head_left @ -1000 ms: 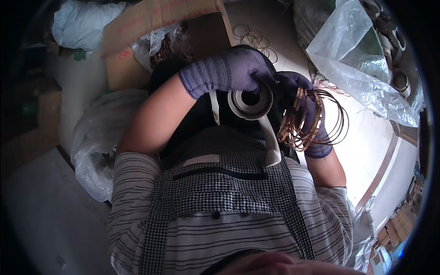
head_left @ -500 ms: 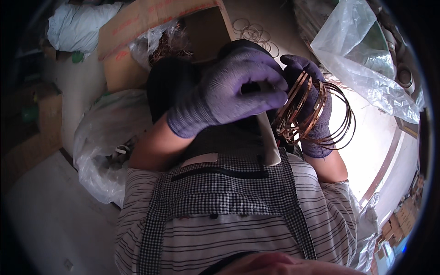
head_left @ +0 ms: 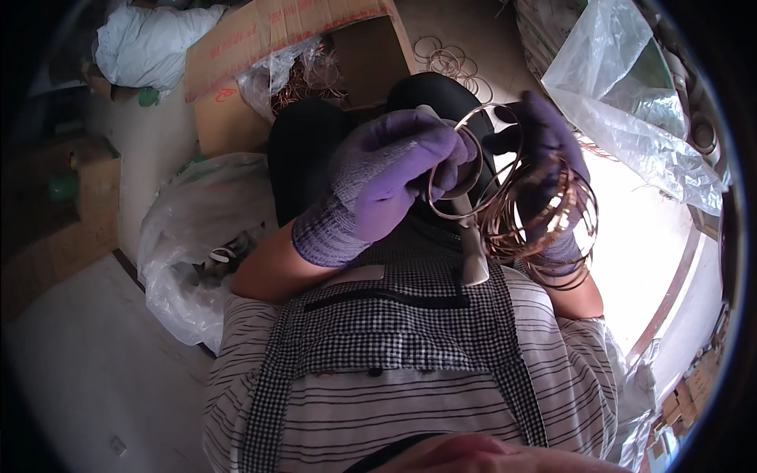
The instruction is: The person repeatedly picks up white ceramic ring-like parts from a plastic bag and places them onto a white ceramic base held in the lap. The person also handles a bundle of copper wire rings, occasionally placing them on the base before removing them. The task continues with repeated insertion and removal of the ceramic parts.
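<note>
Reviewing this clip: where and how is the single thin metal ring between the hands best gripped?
Probably pinch the thin metal ring at its upper arc, coming from the side away from the chest: that arc stands clear, while the left hand crowds its left edge and the ring bundle its lower right.

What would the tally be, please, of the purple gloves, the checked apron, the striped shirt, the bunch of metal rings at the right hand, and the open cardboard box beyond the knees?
Purple gloves: 2
Checked apron: 1
Striped shirt: 1
Bunch of metal rings: 1
Open cardboard box: 1
Total: 6
</note>
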The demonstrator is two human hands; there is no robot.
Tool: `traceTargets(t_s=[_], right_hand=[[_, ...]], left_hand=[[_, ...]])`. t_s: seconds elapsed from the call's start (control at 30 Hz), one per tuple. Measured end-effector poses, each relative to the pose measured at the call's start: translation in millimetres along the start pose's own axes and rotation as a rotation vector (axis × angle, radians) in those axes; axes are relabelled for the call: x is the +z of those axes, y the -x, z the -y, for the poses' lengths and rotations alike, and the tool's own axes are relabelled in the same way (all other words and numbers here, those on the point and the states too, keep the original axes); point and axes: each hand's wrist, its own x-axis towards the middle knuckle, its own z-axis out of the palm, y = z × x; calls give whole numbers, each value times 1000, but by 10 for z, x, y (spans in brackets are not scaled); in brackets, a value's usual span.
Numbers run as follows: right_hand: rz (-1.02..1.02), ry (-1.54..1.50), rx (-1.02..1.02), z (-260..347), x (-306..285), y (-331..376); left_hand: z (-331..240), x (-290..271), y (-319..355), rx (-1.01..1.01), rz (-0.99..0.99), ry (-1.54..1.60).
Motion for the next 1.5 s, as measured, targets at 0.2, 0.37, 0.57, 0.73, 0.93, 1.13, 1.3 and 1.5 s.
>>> traceTargets(t_s=[0.2, 0.37, 0.57, 0.73, 0.93, 1.13, 1.3, 1.5], right_hand=[[31, -373, -201, 11, -324, -115], [335, -669, -96, 44, -490, -224], [221, -507, 62, -179, -393, -89], [150, -253, 109, -64, -174, 1], [74, -221, 210, 22, -144, 47], [134, -255, 177, -30, -168, 55], [97, -221, 251, 69, -123, 87], [124, -315, 278, 48, -117, 116]], left_hand=[[59, -78, 48, 0, -25, 261], [86, -160, 65, -6, 39, 316], [71, -129, 71, 5, 21, 317], [47, -85, 122, 51, 19, 250], [59, -56, 140, 123, 29, 191], [71, -34, 147, 224, 38, 93], [22, 8, 155, 231, 6, -100], [86, -31, 171, 163, -47, 176]])
